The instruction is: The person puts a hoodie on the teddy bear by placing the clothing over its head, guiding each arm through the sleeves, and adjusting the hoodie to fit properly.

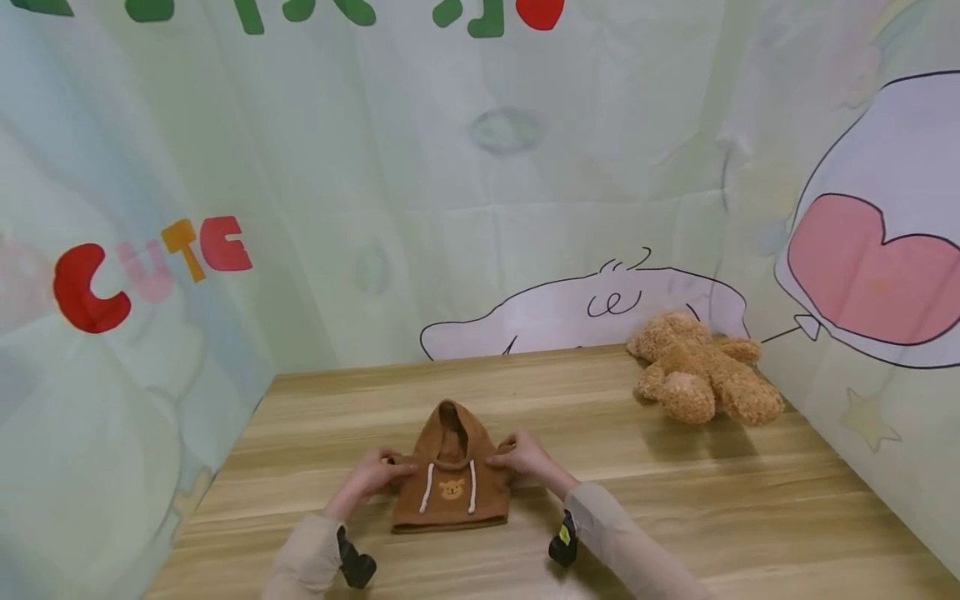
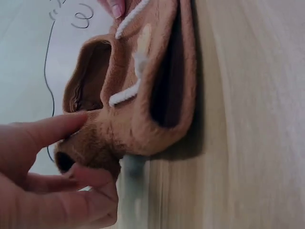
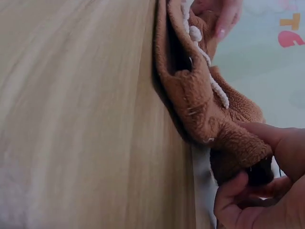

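Note:
A small brown hoodie point(image 1: 483, 497) lies front side up on the wooden table, its hood pointing to the far side. A bear-face print sits on its chest, with a white drawstring hanging on each side. My left hand point(image 1: 377, 472) holds the left sleeve point(image 2: 88, 138) near the cuff, finger above and thumb below in the left wrist view. On the other side my right hand point(image 1: 527, 457) pinches the opposite sleeve point(image 3: 243, 145) by its cuff opening. The bottom hem point(image 2: 190, 95) gapes a little toward me, dark inside.
A fluffy tan teddy bear point(image 1: 693, 371) lies at the table's back right corner. The wood-grain table point(image 1: 322, 417) meets printed cloth walls point(image 1: 375, 208) at the back and both sides. A black camera is strapped to each wrist.

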